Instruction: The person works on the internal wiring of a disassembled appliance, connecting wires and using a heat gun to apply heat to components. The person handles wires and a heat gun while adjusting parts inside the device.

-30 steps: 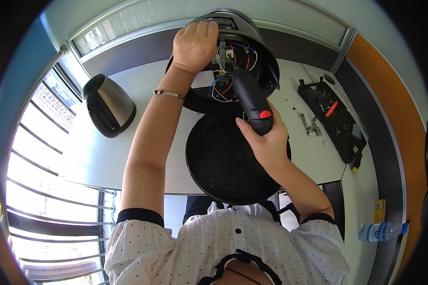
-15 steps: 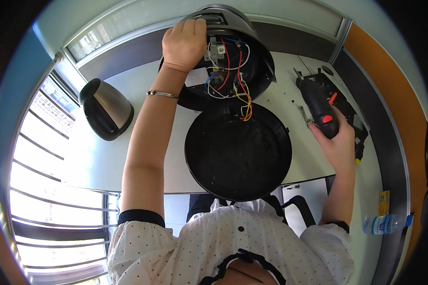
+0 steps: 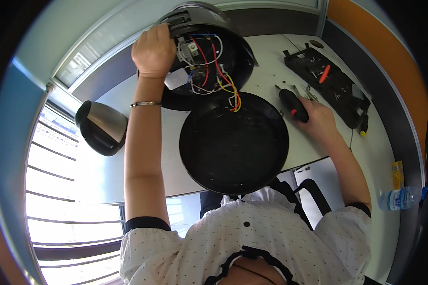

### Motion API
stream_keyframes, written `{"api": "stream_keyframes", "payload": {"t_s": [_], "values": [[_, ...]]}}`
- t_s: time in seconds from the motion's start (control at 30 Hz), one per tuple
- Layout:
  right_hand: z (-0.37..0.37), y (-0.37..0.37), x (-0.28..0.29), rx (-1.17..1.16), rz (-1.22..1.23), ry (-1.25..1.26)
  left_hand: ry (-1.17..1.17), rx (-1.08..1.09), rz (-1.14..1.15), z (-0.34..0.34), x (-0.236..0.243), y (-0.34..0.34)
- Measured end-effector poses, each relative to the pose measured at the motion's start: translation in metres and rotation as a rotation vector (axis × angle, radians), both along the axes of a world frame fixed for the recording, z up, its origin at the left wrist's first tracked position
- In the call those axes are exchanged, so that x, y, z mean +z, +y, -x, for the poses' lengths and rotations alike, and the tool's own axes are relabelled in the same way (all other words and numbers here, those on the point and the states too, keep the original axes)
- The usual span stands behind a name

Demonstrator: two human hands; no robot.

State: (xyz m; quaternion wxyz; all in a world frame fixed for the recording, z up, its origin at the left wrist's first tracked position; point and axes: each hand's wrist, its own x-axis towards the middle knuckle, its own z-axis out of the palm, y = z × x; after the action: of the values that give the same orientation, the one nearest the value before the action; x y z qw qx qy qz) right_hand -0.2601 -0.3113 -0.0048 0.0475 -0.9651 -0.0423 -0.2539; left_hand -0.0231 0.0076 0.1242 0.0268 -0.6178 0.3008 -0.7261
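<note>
An opened round electric cooking appliance stands tilted up at the back, its black housing (image 3: 245, 57) showing the inside. Red, white, yellow and blue wires (image 3: 235, 92) run from it to a round black pan-like half (image 3: 233, 147) lying in front, close to my body. My left hand (image 3: 153, 51) is closed on the housing's upper left edge, by the grey handle part; its fingertips are partly hidden. On the right, my right hand (image 3: 321, 122) is wrapped round a black electric screwdriver (image 3: 292, 104) with a red button. Its bit points up and left toward the housing, apart from it.
A steel and black kettle (image 3: 102, 128) stands at the left. Behind the screwdriver lie small metal pieces (image 3: 309, 94) and an open black tool case (image 3: 337, 90) with an orange-red tool (image 3: 325, 74). A plastic bottle (image 3: 399, 198) and yellow box (image 3: 397, 175) are far right.
My right hand has carried the screwdriver left and down, off the tool case and nearer the appliance. My left hand keeps its hold on the housing. The whole view has shifted a little.
</note>
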Motion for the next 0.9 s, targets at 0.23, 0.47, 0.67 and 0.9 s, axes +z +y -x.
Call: {"api": "stream_keyframes", "payload": {"t_s": [0.23,0.47,0.67,0.9], "values": [[-0.014,0.002,-0.014,-0.037,0.036,0.061,-0.011,-0.017,0.008,0.005,0.001,-0.001],[-0.015,0.004,-0.016,-0.076,0.050,0.122,-0.022,-0.024,0.012,0.004,0.001,-0.002],[-0.014,0.003,-0.012,0.003,0.068,0.090,0.073,0.029,0.028,0.009,-0.001,-0.001],[-0.030,0.024,0.045,0.209,0.055,-0.299,0.070,0.053,0.028,0.010,-0.002,0.000]]}}
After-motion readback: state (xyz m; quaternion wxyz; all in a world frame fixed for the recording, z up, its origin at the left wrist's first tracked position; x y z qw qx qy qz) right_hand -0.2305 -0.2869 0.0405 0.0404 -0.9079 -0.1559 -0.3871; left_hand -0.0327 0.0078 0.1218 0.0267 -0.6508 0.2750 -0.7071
